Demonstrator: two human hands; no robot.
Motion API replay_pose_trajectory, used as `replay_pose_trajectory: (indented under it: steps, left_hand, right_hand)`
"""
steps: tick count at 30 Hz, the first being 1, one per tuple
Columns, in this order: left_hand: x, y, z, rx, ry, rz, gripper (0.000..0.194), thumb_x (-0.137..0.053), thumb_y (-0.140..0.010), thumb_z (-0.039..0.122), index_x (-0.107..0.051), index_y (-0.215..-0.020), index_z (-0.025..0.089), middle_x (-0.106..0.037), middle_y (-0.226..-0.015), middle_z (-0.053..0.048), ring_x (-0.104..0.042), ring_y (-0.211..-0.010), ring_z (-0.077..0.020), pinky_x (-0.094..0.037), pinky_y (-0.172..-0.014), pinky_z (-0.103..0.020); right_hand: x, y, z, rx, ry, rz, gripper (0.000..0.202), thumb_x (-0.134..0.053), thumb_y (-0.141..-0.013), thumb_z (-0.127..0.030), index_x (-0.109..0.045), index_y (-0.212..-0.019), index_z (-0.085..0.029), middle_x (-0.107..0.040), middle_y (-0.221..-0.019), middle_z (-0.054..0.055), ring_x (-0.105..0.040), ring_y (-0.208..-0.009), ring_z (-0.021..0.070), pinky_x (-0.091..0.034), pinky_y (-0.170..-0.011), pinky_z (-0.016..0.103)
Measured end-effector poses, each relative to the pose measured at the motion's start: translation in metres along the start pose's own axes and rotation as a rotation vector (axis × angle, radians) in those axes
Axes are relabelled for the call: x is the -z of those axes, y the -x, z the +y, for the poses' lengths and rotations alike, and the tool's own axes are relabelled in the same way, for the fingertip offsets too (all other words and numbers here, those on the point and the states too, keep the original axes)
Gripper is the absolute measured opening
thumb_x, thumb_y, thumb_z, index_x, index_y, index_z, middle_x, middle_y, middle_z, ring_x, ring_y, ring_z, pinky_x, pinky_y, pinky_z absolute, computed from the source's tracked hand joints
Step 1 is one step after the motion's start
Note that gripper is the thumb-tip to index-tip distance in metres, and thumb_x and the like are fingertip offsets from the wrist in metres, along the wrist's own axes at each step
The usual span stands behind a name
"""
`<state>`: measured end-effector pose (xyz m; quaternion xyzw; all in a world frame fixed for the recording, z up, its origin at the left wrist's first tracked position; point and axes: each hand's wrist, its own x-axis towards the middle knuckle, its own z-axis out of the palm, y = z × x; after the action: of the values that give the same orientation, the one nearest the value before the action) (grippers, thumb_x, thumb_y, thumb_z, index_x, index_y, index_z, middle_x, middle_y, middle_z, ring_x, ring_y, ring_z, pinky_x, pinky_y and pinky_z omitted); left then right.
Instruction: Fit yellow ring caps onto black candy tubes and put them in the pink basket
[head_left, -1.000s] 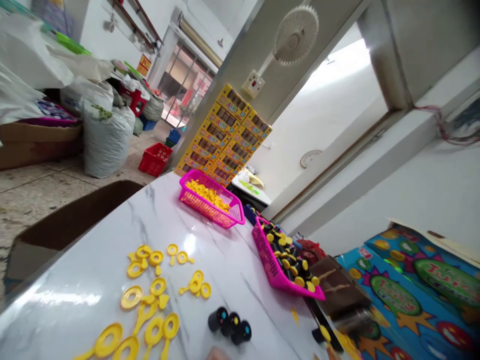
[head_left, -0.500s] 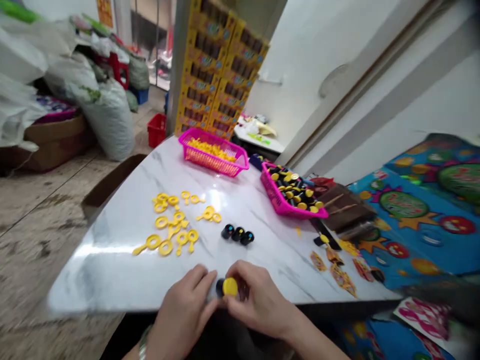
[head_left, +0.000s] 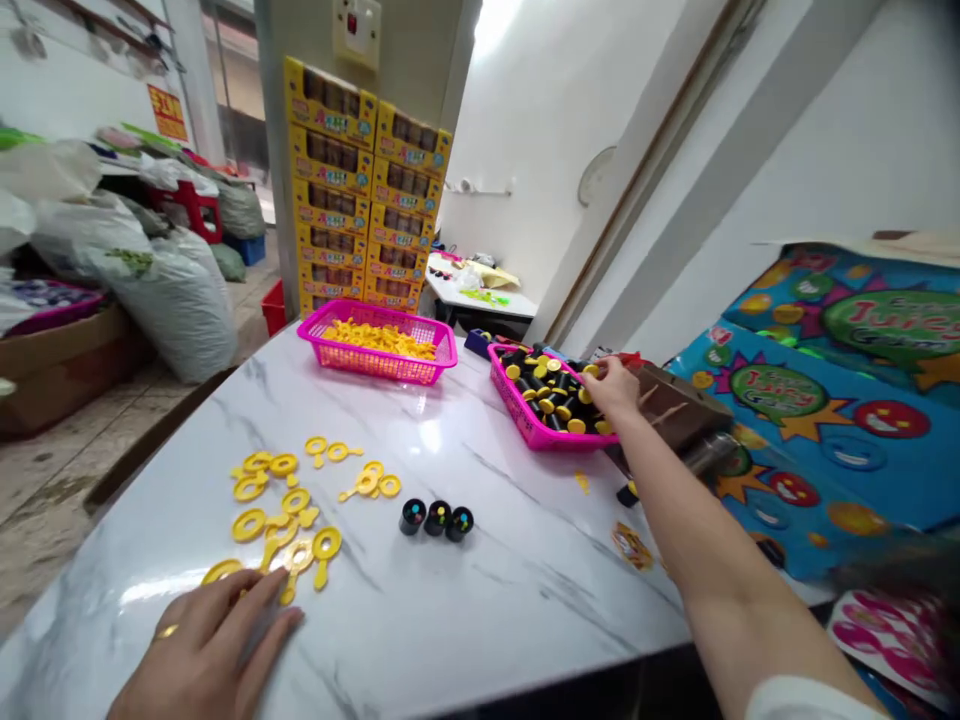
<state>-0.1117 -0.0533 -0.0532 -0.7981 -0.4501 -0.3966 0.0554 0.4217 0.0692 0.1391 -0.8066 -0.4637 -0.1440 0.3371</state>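
My left hand [head_left: 214,640] rests low on the table with its fingers stretched out, the fingertips touching the nearest of several yellow ring-headed wands [head_left: 298,555]. At the right, my right hand [head_left: 616,388] reaches over the rim of a pink basket [head_left: 517,415] full of black tubes with yellow caps. Its thumb and fingers are closed around a black tube with a yellow cap [head_left: 592,371], mostly covered by the hand and the other pieces. Three open black tubes [head_left: 438,518] stand in a row mid-table, with small coloured bits inside.
Another pink basket [head_left: 375,365], holding yellow pieces, stands at the table's back edge. Behind it rise stacked yellow boxes [head_left: 334,190]. Blue printed cartons [head_left: 817,400] and a brown box [head_left: 679,410] flank the right side. A small wrapper [head_left: 631,547] lies near my right forearm.
My hands have parted from the capped black tube they held at the table's front edge. The left moved left to the yellow wands; the right went up and right into the basket.
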Motion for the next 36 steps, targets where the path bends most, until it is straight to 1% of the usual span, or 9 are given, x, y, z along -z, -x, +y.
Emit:
replay_pose_trajectory:
  steps: [4,8,11,14,18,22,27,31,36]
  left_hand:
    - [0.019,-0.011,0.023,0.076,-0.004,-0.079,0.019,-0.055,-0.091,0.031,-0.065,-0.102,0.019,-0.062,-0.105,-0.009,-0.056,-0.101,-0.0245,-0.047,-0.092,-0.044]
    - [0.031,-0.018,0.032,0.174,0.058,-0.151,0.008,-0.056,-0.090,0.018,-0.063,-0.094,0.018,-0.062,-0.099,-0.007,-0.055,-0.097,-0.0209,-0.047,-0.089,-0.039]
    - [0.031,-0.024,0.038,0.188,0.056,-0.145,0.013,-0.057,-0.089,0.017,-0.062,-0.101,0.017,-0.061,-0.100,-0.007,-0.054,-0.098,-0.0218,-0.046,-0.091,-0.041]
    - [0.026,-0.033,0.052,0.179,0.080,-0.129,0.019,-0.060,-0.088,0.019,-0.061,-0.107,0.016,-0.060,-0.102,-0.008,-0.053,-0.098,-0.0229,-0.045,-0.091,-0.043]
    - [0.017,-0.043,0.081,0.137,0.256,-0.228,0.015,-0.059,-0.089,0.021,-0.061,-0.103,0.017,-0.059,-0.099,-0.007,-0.053,-0.094,-0.0224,-0.048,-0.086,-0.041]
    - [0.013,-0.041,0.103,0.142,0.364,-0.374,0.015,-0.059,-0.088,0.022,-0.061,-0.102,0.018,-0.060,-0.098,-0.007,-0.053,-0.092,-0.0230,-0.050,-0.080,-0.041]
    - [0.013,-0.029,0.109,0.225,0.411,-0.440,0.032,-0.067,-0.083,0.025,-0.057,-0.113,0.018,-0.060,-0.104,-0.008,-0.053,-0.097,-0.0243,-0.050,-0.086,-0.043]
    - [0.013,-0.022,0.110,0.234,0.422,-0.428,0.052,-0.071,-0.080,0.024,-0.048,-0.127,0.019,-0.057,-0.112,-0.008,-0.051,-0.102,-0.0247,-0.049,-0.089,-0.042]
    - [0.027,-0.011,0.097,0.289,0.384,-0.354,0.030,-0.063,-0.084,0.016,-0.053,-0.112,0.020,-0.058,-0.103,-0.006,-0.052,-0.096,-0.0228,-0.049,-0.085,-0.040]
  right_hand:
    - [-0.012,-0.019,0.010,-0.037,-0.062,-0.070,0.030,-0.063,-0.080,-0.046,-0.065,-0.070,-0.018,-0.066,-0.074,0.010,-0.063,-0.075,0.0233,-0.047,-0.069,0.040]
    - [-0.015,0.002,0.004,-0.038,-0.157,-0.004,0.033,-0.061,-0.082,-0.050,-0.070,-0.085,-0.018,-0.068,-0.087,0.014,-0.065,-0.086,0.0311,-0.046,-0.068,0.046]
    - [0.006,0.073,-0.022,0.210,-0.293,0.005,0.031,-0.058,-0.088,-0.046,-0.070,-0.103,-0.023,-0.069,-0.094,0.011,-0.066,-0.084,0.0269,-0.052,-0.074,0.043]
    - [0.024,0.164,-0.060,0.542,-0.328,-0.153,0.016,-0.061,-0.088,-0.032,-0.069,-0.100,-0.023,-0.069,-0.094,0.006,-0.065,-0.086,0.0234,-0.051,-0.084,0.042]
    - [0.013,0.236,-0.084,0.565,-0.382,-0.420,0.039,-0.067,-0.080,-0.027,-0.060,-0.118,-0.019,-0.060,-0.122,0.009,-0.063,-0.093,0.0213,-0.054,-0.069,0.032]
    - [-0.007,0.247,-0.074,0.440,-0.388,-0.646,0.037,-0.065,-0.080,-0.028,-0.060,-0.116,-0.020,-0.064,-0.110,0.006,-0.062,-0.080,0.0169,-0.050,-0.061,0.028]
    - [0.002,0.273,-0.076,0.406,-0.338,-0.686,0.025,-0.065,-0.081,-0.029,-0.060,-0.104,-0.020,-0.064,-0.083,0.001,-0.053,-0.056,0.0118,-0.047,-0.058,0.028]
    - [0.018,0.312,-0.098,0.507,-0.536,-0.830,0.029,-0.057,-0.086,-0.021,-0.058,-0.115,-0.022,-0.066,-0.100,0.004,-0.063,-0.070,0.0133,-0.054,-0.067,0.026]
    - [0.013,0.321,-0.140,0.722,-0.673,-0.914,0.044,-0.046,-0.088,-0.011,-0.050,-0.130,-0.022,-0.066,-0.111,0.006,-0.066,-0.090,0.0157,-0.056,-0.082,0.029]
